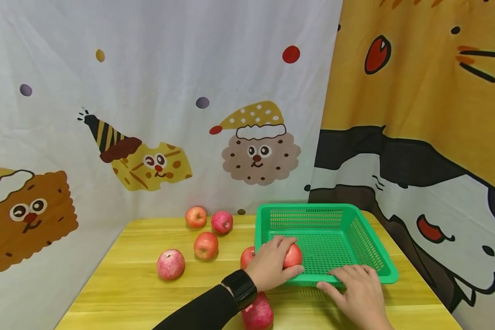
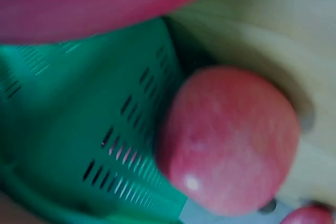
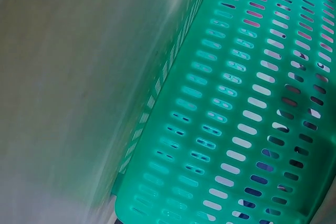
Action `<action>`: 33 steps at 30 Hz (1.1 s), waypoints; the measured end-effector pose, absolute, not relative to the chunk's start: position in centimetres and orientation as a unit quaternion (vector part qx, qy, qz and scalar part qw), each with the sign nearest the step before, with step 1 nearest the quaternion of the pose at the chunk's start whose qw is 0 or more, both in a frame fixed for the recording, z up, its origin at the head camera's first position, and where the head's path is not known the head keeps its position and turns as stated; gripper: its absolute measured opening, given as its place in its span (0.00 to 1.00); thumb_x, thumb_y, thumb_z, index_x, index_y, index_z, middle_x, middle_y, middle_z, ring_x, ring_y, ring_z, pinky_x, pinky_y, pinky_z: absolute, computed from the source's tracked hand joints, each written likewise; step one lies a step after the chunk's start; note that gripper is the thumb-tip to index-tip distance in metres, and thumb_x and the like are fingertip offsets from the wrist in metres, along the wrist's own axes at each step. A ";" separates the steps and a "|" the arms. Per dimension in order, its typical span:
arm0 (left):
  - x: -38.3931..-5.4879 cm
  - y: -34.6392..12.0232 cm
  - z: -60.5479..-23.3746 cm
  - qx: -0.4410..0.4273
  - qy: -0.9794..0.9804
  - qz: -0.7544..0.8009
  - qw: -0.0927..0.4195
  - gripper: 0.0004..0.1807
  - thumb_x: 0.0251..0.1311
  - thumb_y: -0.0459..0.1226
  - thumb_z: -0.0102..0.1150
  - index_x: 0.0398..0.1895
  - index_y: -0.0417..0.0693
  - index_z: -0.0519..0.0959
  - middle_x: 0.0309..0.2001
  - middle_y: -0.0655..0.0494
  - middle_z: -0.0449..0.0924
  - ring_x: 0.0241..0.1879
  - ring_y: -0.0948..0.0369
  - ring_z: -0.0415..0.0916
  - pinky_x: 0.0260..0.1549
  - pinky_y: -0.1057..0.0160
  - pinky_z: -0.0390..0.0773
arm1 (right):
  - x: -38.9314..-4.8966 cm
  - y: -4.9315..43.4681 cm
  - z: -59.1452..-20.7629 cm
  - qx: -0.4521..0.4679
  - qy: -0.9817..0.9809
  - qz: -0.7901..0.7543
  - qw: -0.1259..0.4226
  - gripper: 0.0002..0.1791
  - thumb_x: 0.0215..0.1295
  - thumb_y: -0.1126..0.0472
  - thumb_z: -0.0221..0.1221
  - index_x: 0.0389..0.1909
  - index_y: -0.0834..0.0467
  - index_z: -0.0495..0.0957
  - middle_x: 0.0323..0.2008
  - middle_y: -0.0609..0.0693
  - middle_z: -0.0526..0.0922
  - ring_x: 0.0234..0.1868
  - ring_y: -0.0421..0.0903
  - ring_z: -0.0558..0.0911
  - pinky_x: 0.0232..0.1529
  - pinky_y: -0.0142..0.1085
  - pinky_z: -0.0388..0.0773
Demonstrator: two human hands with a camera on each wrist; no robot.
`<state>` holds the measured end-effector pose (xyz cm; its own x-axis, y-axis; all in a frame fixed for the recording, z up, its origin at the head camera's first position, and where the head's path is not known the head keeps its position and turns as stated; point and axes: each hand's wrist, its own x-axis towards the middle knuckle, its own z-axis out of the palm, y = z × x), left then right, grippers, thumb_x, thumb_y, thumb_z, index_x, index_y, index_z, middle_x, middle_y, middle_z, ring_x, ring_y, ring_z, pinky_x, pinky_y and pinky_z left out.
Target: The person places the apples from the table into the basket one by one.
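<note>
A red apple [image 1: 293, 255] is in my left hand [image 1: 270, 263], held over the near left corner of a green plastic basket [image 1: 389, 270]. That same held apple fills the top of the left wrist view, blurred. My right hand [image 1: 359, 293] grips the basket's near rim, fingers over the edge and thumb on the outer side. Just outside the basket's left wall sits another apple [image 2: 231, 140], partly covered by my left hand in the head view. A darker red apple [image 1: 258, 312] lies below my left wrist.
Farther left on the wooden table [image 1: 119, 293] are several apples, among them a pale pinkish one [image 1: 171, 264] and an orange-red one [image 1: 206, 245]. Two more, an orange-red apple [image 1: 195, 217] and a pink apple [image 1: 222, 222], lie near the back edge. A printed curtain [image 1: 165, 68] hangs behind.
</note>
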<state>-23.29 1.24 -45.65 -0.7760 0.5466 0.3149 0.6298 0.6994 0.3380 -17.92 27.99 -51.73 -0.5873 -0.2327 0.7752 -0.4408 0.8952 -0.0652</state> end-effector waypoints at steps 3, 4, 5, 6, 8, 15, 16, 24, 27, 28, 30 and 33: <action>-24.1 1.9 -45.9 -0.313 -0.926 -0.195 0.080 0.38 0.72 0.60 0.63 0.79 0.57 0.68 0.67 0.51 0.76 0.59 0.54 0.79 0.57 0.54 0.83 | -17.9 27.9 -51.8 0.184 -0.885 0.124 0.409 0.26 0.56 0.26 0.69 0.31 0.45 0.88 0.28 0.42 0.88 0.34 0.49 0.84 0.48 0.53 0.73; -24.3 2.0 -46.0 -0.313 -0.928 -0.188 0.079 0.38 0.72 0.60 0.63 0.78 0.58 0.69 0.67 0.51 0.76 0.59 0.54 0.79 0.57 0.54 0.83 | -17.9 27.9 -51.8 0.183 -0.886 0.123 0.407 0.25 0.55 0.26 0.70 0.31 0.45 0.88 0.29 0.42 0.88 0.34 0.49 0.85 0.48 0.53 0.73; -24.4 2.0 -46.0 -0.311 -0.929 -0.185 0.079 0.37 0.72 0.60 0.63 0.78 0.59 0.69 0.67 0.51 0.75 0.59 0.53 0.79 0.57 0.54 0.83 | -17.9 27.9 -51.7 0.183 -0.887 0.122 0.405 0.25 0.55 0.27 0.70 0.31 0.45 0.88 0.29 0.42 0.87 0.34 0.49 0.85 0.48 0.53 0.73; -24.5 2.0 -46.1 -0.309 -0.930 -0.184 0.080 0.37 0.71 0.61 0.64 0.78 0.60 0.70 0.67 0.51 0.76 0.59 0.53 0.79 0.55 0.55 0.84 | -17.9 27.9 -51.7 0.183 -0.888 0.122 0.404 0.25 0.55 0.27 0.70 0.31 0.45 0.88 0.29 0.41 0.87 0.34 0.49 0.84 0.48 0.53 0.73; -24.5 1.9 -46.2 -0.305 -0.932 -0.179 0.078 0.35 0.72 0.62 0.62 0.77 0.61 0.71 0.67 0.53 0.76 0.61 0.54 0.79 0.55 0.57 0.84 | -18.0 27.9 -51.7 0.185 -0.888 0.120 0.403 0.26 0.55 0.26 0.70 0.31 0.45 0.88 0.29 0.41 0.87 0.34 0.48 0.84 0.48 0.53 0.73; -24.1 1.9 -46.4 -0.315 -0.939 -0.119 0.069 0.28 0.75 0.67 0.49 0.64 0.66 0.82 0.63 0.60 0.83 0.63 0.58 0.79 0.64 0.55 0.80 | -17.8 28.0 -51.6 0.188 -0.885 0.125 0.408 0.29 0.55 0.24 0.68 0.31 0.47 0.88 0.29 0.41 0.87 0.33 0.48 0.84 0.46 0.52 0.72; -24.1 1.9 -46.4 -0.316 -0.939 -0.117 0.067 0.27 0.76 0.67 0.49 0.63 0.67 0.83 0.63 0.61 0.84 0.62 0.58 0.80 0.63 0.55 0.79 | -17.8 28.0 -51.6 0.188 -0.885 0.125 0.407 0.29 0.55 0.24 0.68 0.31 0.46 0.88 0.29 0.41 0.87 0.33 0.48 0.84 0.46 0.52 0.72; -24.1 2.0 -46.5 -0.315 -0.939 -0.117 0.070 0.24 0.76 0.66 0.50 0.60 0.70 0.85 0.60 0.63 0.85 0.58 0.59 0.81 0.60 0.56 0.80 | -17.9 27.9 -51.7 0.183 -0.891 0.123 0.397 0.26 0.52 0.26 0.72 0.31 0.45 0.88 0.29 0.40 0.86 0.33 0.47 0.83 0.45 0.51 0.72; -24.1 2.0 -46.5 -0.314 -0.940 -0.114 0.074 0.25 0.76 0.66 0.50 0.60 0.69 0.85 0.59 0.63 0.85 0.58 0.59 0.81 0.59 0.56 0.80 | -17.9 27.9 -51.7 0.180 -0.893 0.121 0.394 0.26 0.51 0.26 0.72 0.31 0.45 0.88 0.29 0.40 0.87 0.33 0.47 0.84 0.45 0.50 0.72; -24.2 2.0 -46.6 -0.314 -0.940 -0.113 0.074 0.25 0.76 0.67 0.49 0.60 0.69 0.85 0.59 0.63 0.85 0.58 0.59 0.81 0.59 0.56 0.80 | -17.9 27.9 -51.8 0.179 -0.893 0.121 0.394 0.26 0.51 0.26 0.72 0.31 0.45 0.88 0.30 0.40 0.87 0.33 0.47 0.84 0.45 0.50 0.72; -24.3 2.0 -46.6 -0.313 -0.940 -0.113 0.072 0.25 0.76 0.67 0.49 0.60 0.69 0.85 0.59 0.62 0.85 0.60 0.58 0.81 0.60 0.56 0.80 | -17.9 27.9 -51.8 0.178 -0.893 0.122 0.395 0.26 0.52 0.26 0.72 0.31 0.45 0.88 0.30 0.41 0.88 0.34 0.48 0.84 0.46 0.51 0.71; -24.3 2.1 -46.7 -0.312 -0.941 -0.113 0.069 0.26 0.76 0.67 0.49 0.61 0.69 0.85 0.60 0.62 0.85 0.61 0.58 0.81 0.61 0.55 0.80 | -17.9 28.0 -51.9 0.180 -0.892 0.123 0.397 0.26 0.52 0.27 0.72 0.31 0.46 0.88 0.30 0.42 0.88 0.34 0.48 0.85 0.46 0.51 0.72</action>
